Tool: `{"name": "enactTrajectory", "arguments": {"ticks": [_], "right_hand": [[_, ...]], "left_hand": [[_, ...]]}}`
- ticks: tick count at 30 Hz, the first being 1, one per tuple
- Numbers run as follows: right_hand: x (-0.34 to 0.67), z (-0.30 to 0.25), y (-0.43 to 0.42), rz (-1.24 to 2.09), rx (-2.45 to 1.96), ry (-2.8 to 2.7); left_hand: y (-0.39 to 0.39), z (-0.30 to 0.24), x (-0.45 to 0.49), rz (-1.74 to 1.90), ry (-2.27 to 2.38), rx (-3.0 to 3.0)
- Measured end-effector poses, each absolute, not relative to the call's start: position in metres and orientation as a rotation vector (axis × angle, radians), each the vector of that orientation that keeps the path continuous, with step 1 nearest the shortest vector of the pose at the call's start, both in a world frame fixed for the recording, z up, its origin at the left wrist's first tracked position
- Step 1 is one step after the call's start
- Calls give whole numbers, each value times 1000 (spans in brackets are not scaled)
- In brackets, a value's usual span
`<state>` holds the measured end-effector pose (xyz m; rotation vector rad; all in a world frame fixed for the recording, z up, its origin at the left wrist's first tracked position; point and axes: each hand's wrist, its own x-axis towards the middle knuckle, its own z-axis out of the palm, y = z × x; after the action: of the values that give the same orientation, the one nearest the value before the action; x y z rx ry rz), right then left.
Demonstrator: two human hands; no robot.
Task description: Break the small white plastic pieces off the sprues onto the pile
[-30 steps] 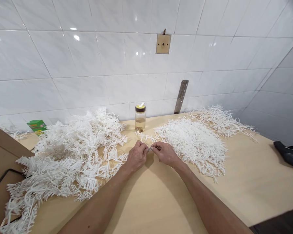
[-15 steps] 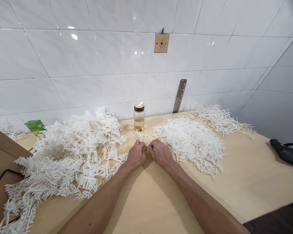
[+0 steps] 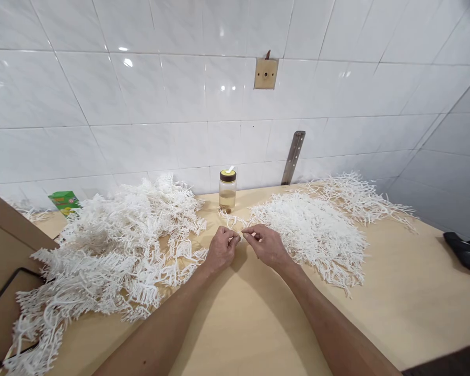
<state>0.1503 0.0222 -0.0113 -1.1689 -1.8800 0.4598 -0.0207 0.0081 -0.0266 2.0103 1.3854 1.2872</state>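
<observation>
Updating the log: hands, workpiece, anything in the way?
Left hand pinching small white piece. Right hand beside it, grip unclear. Jar beyond hands, not between them; strand piles either side.

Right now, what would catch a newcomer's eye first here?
Most likely the big tangled heap of white strands on the left of the table, then the flatter white pile on the right. Between them, the left hand and right hand nearly meet, in front of a clear jar with a dark-rimmed lid.
</observation>
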Motion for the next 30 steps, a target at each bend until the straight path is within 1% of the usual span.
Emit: {"name": "enactTrajectory", "arguments": {"ticks": [10,16,18,21,24,30], "right_hand": [[150,-12,21,418,-1284,-1957],[137,-18,17,159,-1294,-2107],[135,-20,19,83,-1374,-2108],[144,-20,26,-1,-1593,-1930],[163,-19,32,-4,-1626,-1797],[175,-11,30,110,-1443,-1800]], "left_hand": [[6,-24,-18,1254,1381,2010],[6,-20,-17,1145,1411,2020],[6,-20,-17,1145,1429,2016],[5,-21,-16,1167,1437,2016],[3,-23,-15,1244,1413,1983],[7,-24,-17,1365,1388,1842]]}}
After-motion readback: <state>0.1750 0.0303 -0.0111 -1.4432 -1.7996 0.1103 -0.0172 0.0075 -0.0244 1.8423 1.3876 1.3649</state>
